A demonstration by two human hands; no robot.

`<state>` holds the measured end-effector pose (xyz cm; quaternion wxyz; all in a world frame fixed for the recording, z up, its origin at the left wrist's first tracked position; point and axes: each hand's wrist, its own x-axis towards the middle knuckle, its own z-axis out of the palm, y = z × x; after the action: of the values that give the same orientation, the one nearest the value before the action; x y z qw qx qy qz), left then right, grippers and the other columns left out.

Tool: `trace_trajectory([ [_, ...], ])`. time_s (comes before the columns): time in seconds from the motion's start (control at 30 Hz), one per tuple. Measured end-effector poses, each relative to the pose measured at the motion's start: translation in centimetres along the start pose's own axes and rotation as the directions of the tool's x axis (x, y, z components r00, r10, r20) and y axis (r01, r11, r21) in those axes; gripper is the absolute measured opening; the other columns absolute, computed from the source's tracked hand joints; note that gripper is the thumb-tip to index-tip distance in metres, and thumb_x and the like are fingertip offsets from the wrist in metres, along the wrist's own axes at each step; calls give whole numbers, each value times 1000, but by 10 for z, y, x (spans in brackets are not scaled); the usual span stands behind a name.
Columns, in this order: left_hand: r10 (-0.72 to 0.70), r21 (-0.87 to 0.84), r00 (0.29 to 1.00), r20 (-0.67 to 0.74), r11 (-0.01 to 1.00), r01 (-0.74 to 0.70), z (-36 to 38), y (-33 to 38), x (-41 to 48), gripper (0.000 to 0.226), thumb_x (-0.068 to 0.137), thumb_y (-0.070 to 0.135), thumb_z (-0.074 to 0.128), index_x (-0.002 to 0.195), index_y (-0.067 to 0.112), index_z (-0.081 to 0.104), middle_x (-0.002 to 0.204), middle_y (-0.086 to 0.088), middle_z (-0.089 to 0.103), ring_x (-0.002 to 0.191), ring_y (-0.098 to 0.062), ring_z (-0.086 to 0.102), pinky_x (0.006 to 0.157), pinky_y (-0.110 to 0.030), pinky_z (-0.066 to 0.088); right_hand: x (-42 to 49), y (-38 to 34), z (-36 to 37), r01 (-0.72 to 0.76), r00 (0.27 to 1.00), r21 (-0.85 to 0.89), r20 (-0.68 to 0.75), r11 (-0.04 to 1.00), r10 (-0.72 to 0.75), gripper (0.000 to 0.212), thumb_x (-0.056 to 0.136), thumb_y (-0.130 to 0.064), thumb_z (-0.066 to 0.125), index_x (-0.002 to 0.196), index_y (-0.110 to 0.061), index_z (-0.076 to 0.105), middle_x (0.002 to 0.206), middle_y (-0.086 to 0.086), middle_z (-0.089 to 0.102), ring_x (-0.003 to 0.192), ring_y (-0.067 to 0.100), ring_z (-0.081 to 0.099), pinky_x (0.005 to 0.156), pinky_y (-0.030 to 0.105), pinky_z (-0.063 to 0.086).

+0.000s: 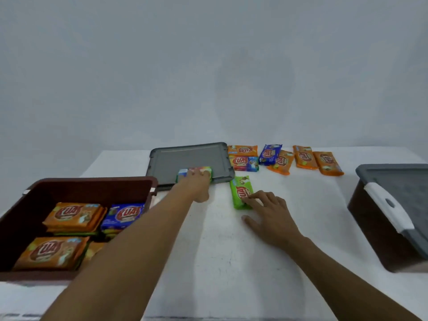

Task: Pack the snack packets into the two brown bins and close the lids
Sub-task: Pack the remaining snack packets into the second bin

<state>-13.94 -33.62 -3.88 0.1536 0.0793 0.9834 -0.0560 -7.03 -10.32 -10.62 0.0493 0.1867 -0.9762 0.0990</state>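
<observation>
- left hand (199,184): arm stretched forward. The fingers (193,173) lie side by side over the top of a mixed-colour packet (183,175). Motion blur, so can't tell if they clamp it or just rest on it.
- mixed-colour packet: glossy film, flat rectangular pillow shape, green/blue/red print. It sits under the left fingertips on the near rim of the loose grey lid (185,158).
- loose grey lid: matte plastic, rounded rectangle with a raised rim, lying flat just beyond the left fingers.
- right hand (271,216): fingers spread and slightly bent, fingertips (251,196) touching the near half of a green packet (239,188). The thumb is apart from them, off the packet, down on the table (231,251). Nothing is pinched.
- green packet: shiny wrapper, oblong, red oval logo, flat on the table. It lies just right of the left fingers, near the lid's corner.
- loose packets (303,157): beyond the right fingertips, well apart from them. Six flat shiny packs in a row: four orange, one blue, one red/blue. Some touch or overlap.
- open brown bin (92,181): left of the left forearm, smooth dark plastic, rectangular with rounded corners. It holds stacked packed packets (74,215), orange and blue on top, green edges below.
- closed brown bin (370,228): well right of the right fingers. It has a fitted grey lid (407,181) with a grainy texture and a curved white latch (389,205) over its end.
- table: white, matte, scuffed.
</observation>
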Motion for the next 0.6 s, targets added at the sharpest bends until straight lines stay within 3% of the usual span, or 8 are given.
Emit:
trace_trajectory([
  [0.1,-55,48,983,-177,997,64,22,11,5,61,85,8,53,141,11,29,141,-17,34,131,-37,33,109,-54,26,-22,24,-4,-61,992,53,-110,997,67,50,85,-63,50,123,-30,54,122,-4,47,110,17,47,93,34,38],
  [0.23,12,114,929,-370,993,33,37,14,-1,61,83,8,61,138,14,36,132,-10,43,118,-31,47,103,-47,32,-36,32,-5,-198,964,162,-144,967,222,57,76,-66,62,113,-23,56,111,-2,45,90,14,50,74,24,41],
  [0.3,39,125,889,-457,992,21,43,16,-10,47,89,14,56,133,16,43,129,-6,48,114,-27,51,98,-43,32,-35,31,-5,-238,955,236,-122,942,272,66,74,-69,63,119,-24,52,118,-4,43,93,13,54,73,22,46],
  [0.37,36,51,835,-549,999,-10,48,21,-17,34,92,15,51,126,18,51,125,-3,55,109,-24,54,90,-40,28,-33,31,-5,-260,947,282,-115,924,301,72,76,-66,63,131,-23,48,133,-4,42,107,15,54,85,27,51],
  [0.47,73,-79,862,-502,988,-130,56,30,-24,31,97,29,50,127,23,51,131,0,50,118,-20,47,95,-39,28,-33,28,-7,-274,947,175,-124,946,298,66,82,-55,61,138,-22,49,146,-2,42,123,18,47,100,33,41],
  [0.6,76,-190,935,-346,970,-150,60,27,-29,50,92,46,54,137,28,40,142,3,38,131,-20,28,107,-42,25,-39,23,-13,-332,926,187,-122,925,357,63,82,-51,63,135,-18,53,144,0,43,123,18,45,98,34,41],
])
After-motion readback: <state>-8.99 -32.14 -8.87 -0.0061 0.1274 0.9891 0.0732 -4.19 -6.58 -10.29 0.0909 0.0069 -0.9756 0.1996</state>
